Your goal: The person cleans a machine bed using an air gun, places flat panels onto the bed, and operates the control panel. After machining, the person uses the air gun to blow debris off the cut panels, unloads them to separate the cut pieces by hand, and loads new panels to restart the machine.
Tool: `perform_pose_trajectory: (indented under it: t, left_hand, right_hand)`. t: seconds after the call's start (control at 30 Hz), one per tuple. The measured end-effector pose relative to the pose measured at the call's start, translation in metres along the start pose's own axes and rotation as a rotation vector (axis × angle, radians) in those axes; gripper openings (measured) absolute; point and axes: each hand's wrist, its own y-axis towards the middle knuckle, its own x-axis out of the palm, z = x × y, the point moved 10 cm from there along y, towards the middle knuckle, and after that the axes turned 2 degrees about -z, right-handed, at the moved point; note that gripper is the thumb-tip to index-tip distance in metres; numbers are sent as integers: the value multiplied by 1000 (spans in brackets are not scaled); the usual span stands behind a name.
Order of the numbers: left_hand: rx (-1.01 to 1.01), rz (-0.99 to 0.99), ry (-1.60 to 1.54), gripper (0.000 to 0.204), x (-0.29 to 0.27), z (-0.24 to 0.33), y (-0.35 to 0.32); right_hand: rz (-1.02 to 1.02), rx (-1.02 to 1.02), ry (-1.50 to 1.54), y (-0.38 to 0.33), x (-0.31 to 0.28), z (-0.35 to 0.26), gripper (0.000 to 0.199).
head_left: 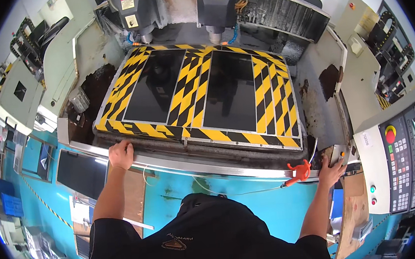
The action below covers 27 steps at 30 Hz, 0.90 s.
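My left hand [122,154] is closed over the machine's metal front rail [191,168], fingers curled over its edge. At the rail's right end, my right hand [331,171] grips a small metal box [338,154] bearing an orange button. Just left of that hand a red air blow gun [300,172] hangs on the rail, with a thin pale hose [251,192] trailing from it. Beyond the rail lies the machine bed, edged with yellow-black striped tape [187,94]. Two dark glossy panels [154,87] [229,91] are set flat within the tape.
Two spindle heads [145,34] [214,34] hang over the bed's far edge. A control panel [398,163] with a red emergency knob stands at the right. Brown boards [352,205] lean below the rail. Side walls [327,71] enclose the bed.
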Motion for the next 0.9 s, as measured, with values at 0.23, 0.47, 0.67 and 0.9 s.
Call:
perform_pose_trajectory:
  t: [0.23,0.47,0.67,0.9]
  left_hand:
    - [-22,-31,14,18,2,-2,-2]
    - [-61,-67,52,18,5,-8,-3]
    - [-75,-64,55,19,4,-7,-6]
    - [-27,-30,51,19,-3,0,-7]
  right_hand:
    - [6,4,-7,-1,1,1,93]
    - [65,-32,63,-4,-5,-1,91]
    - [43,-12,65,-5,-7,0,90]
    - [37,3,69,-6,-8,3,90]
